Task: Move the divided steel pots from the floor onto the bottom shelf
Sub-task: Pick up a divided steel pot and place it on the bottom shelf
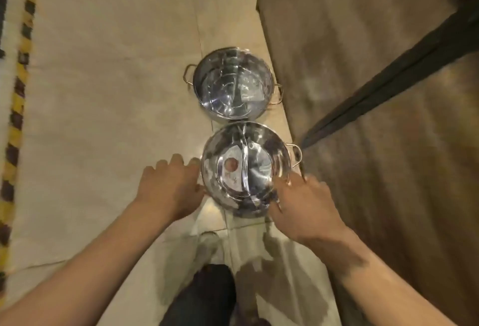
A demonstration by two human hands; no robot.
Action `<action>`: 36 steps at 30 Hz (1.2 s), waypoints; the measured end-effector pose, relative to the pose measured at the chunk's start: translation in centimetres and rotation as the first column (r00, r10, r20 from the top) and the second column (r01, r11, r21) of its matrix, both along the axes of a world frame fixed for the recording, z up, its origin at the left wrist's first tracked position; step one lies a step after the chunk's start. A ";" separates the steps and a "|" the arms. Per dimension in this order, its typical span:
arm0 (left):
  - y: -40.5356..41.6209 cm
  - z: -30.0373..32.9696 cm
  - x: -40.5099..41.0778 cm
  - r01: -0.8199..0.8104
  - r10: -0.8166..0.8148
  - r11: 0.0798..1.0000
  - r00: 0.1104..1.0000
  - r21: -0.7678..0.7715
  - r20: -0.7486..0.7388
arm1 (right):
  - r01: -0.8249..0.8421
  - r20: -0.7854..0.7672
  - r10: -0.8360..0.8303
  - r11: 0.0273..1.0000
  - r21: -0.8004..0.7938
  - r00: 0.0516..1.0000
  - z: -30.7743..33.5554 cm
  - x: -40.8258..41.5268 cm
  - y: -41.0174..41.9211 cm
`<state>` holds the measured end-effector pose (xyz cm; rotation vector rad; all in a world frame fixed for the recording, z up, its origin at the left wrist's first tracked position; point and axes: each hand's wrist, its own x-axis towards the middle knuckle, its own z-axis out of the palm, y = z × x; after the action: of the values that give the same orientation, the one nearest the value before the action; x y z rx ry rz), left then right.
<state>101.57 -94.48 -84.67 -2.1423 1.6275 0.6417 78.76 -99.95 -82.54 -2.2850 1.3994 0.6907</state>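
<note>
Two shiny divided steel pots stand on the tiled floor, one behind the other. The near pot (246, 167) has a curved divider and a round sticker inside. The far pot (232, 84) shows gold wire handles on both sides. My left hand (169, 187) rests against the near pot's left rim, fingers spread. On the pot's right rim my right hand (300, 203) has its fingers by the gold handle. Whether either hand grips the pot is unclear in the blur.
A brown shelf board (375, 92) runs along the right of the pots, crossed by a dark metal bar (388, 87). Yellow-and-black hazard tape (18, 97) lines the floor at the far left. My dark trouser leg (207, 297) is below the near pot.
</note>
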 end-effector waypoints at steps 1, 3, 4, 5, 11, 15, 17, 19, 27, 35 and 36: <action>0.1 -3.1 -0.2 0.009 -0.009 1.000 1.000 0.014 0.000 | -0.001 -0.013 0.001 1.000 0.017 1.000 -3.4 -0.4 0.1; 0.1 -8.8 -0.5 0.022 -0.022 0.999 1.000 0.035 -0.007 | 0.009 -0.040 -0.008 0.999 0.041 0.999 -9.9 -1.4 0.0; -0.2 -11.4 -0.7 0.031 -0.030 0.999 1.000 0.043 -0.007 | 0.008 -0.051 -0.006 0.999 0.039 0.999 -12.8 -1.9 -0.1; -0.6 -13.8 -0.8 0.048 -0.048 0.998 0.999 0.044 0.000 | 0.001 -0.057 0.000 1.000 0.028 0.998 -15.5 -2.4 -0.4; -3.3 -25.0 -0.5 0.076 -0.069 0.995 0.992 -0.066 0.105 | -0.016 -0.096 0.008 0.996 -0.091 0.995 -27.1 -4.7 -4.6; -2.1 -30.1 -0.2 0.035 -0.023 0.995 0.991 -0.089 0.129 | -0.112 -0.087 0.103 0.989 -0.101 0.991 -31.5 -7.0 -6.3; -1.0 -31.6 -0.2 -0.017 0.029 0.994 0.994 -0.107 0.110 | -0.154 -0.078 0.146 0.981 -0.118 0.986 -32.7 -7.9 -5.7; 0.3 -32.2 -0.3 -0.052 0.064 0.990 0.994 -0.135 0.086 | -0.182 -0.044 0.178 0.972 -0.147 0.983 -33.3 -8.5 -5.0; 4.4 -31.5 1.4 -0.060 0.066 0.997 0.989 -0.043 0.129 | -0.257 0.031 0.269 0.945 -0.202 0.963 -32.6 -8.4 -1.7; 4.3 -33.8 1.6 -0.207 0.196 0.965 0.977 -0.159 -0.079 | 0.011 -0.050 -0.025 0.965 -0.262 0.998 -35.0 -7.7 -3.3; 4.4 -34.1 1.4 -0.219 0.206 0.961 0.974 -0.169 -0.093 | 0.066 -0.018 -0.072 0.972 -0.225 0.997 -35.4 -7.7 -3.4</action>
<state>103.01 -90.09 -118.74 -2.4754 1.5571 0.6685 71.06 -103.35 -117.95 -2.3894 1.6349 0.5676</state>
